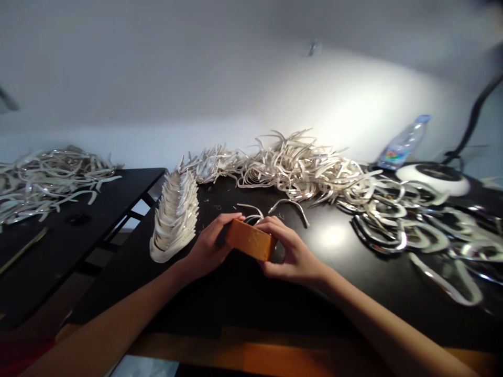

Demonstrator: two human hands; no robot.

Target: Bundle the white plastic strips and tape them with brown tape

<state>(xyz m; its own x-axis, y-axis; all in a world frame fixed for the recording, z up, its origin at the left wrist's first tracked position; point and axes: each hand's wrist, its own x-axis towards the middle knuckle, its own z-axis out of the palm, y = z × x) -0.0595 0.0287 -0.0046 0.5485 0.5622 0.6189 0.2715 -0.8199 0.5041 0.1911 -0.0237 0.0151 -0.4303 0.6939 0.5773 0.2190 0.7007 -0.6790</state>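
Observation:
An orange-brown rectangular block (251,240) is held above the black table, one end tilted lower toward the right. My left hand (208,248) is closed on its left end, with the thumb below and fingers at the top edge. Around its right end my right hand (293,254) is closed, with fingers over the top and thumb beneath. Just behind the block are thin pale curved strips (253,209); whether any touches my fingers I cannot tell. Left of my hands stands a long row of nested, cream-coloured U-shaped pieces (175,217).
Heaped pale strips (302,167) line the back by the wall. Shiny curved pieces (426,235) spread over the right side. A plastic bottle (404,141) stands near a white rounded object (436,179). The left table (51,262) bears another strip heap and a thin stick.

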